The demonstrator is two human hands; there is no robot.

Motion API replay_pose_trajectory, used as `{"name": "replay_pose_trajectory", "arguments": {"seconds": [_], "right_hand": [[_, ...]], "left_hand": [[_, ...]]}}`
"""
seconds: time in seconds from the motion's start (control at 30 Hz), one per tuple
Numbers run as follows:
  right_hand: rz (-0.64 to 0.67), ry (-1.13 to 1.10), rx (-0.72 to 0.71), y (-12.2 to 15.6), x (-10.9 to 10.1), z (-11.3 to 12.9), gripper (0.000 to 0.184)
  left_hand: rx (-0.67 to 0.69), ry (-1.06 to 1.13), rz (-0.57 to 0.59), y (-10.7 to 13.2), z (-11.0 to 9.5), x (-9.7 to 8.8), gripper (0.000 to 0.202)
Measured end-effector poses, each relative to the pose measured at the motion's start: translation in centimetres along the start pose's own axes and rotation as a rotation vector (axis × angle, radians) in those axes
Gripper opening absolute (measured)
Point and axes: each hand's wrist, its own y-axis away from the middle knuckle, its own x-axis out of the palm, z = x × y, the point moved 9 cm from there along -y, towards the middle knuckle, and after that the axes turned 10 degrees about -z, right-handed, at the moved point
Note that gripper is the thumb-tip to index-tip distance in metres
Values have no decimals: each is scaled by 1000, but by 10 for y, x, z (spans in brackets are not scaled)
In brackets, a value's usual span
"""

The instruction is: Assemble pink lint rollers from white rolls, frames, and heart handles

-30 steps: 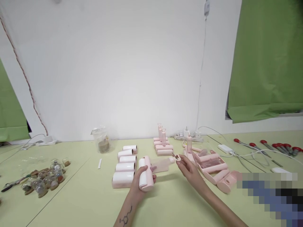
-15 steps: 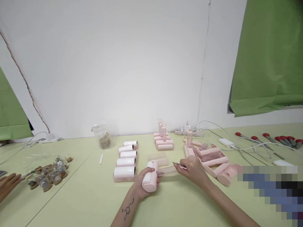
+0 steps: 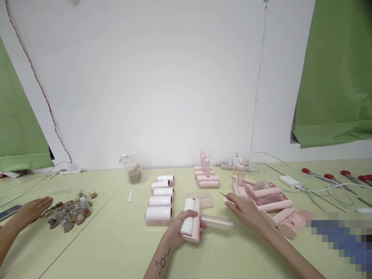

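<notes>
My left hand (image 3: 177, 229) is closed around a pink lint roller (image 3: 196, 224) with a white roll on it, held above the table. A clear pale handle (image 3: 217, 222) sticks out to the right from the roller and is blurred. To the right, my right hand (image 3: 242, 207) is closed on a thin pointed tool (image 3: 222, 193), its tip pointing left, apart from the roller. Most of the tool is hidden by the fingers, so its kind is unclear. Left of my left hand, several white rolls (image 3: 159, 214) lie in a row in pink holders. Behind the roller lies a clear pinkish cover (image 3: 205, 200).
Pink roller parts (image 3: 271, 197) are piled at right. Finished-looking pink rollers (image 3: 208, 182) stand at the back by a power strip (image 3: 240, 166). Red-handled tools (image 3: 329, 177) and cables lie far right. Another person's hand (image 3: 36, 209) rests by small glass domes (image 3: 68, 213) at left.
The clear handle now angles out to the right of the roller, its end free. My right hand with the tool has moved away from the roller. The view has shifted slightly left.
</notes>
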Motion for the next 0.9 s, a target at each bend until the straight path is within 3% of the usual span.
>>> {"name": "replay_pose_trajectory", "arguments": {"seconds": [0.07, 0.2, 0.27, 0.4, 0.6, 0.7, 0.8, 0.9], "right_hand": [[-31, 110, -28, 0, 1, -4, 28], [48, 284, -47, 6, 14, -8, 44], [88, 320, 44, 8, 16, -16, 49], [121, 345, 278, 14, 4, -39, 27], [116, 263, 394, 15, -20, -59, 33], [37, 164, 320, 6, -27, -41, 32], [9, -53, 40, 0, -16, 10, 36], [63, -116, -206, 9, 4, 55, 39]], "left_hand": [[86, 32, -21, -1, -8, 0, 20], [190, 60, -41, -5, -14, -1, 23], [218, 69, -48, -6, -14, -2, 24], [260, 73, -60, -8, -16, -3, 25], [334, 24, -125, -11, -24, -11, 29], [385, -8, -165, -10, -26, -11, 34], [386, -27, -141, -5, -23, -3, 35], [327, -39, -32, -1, -15, 11, 33]]}}
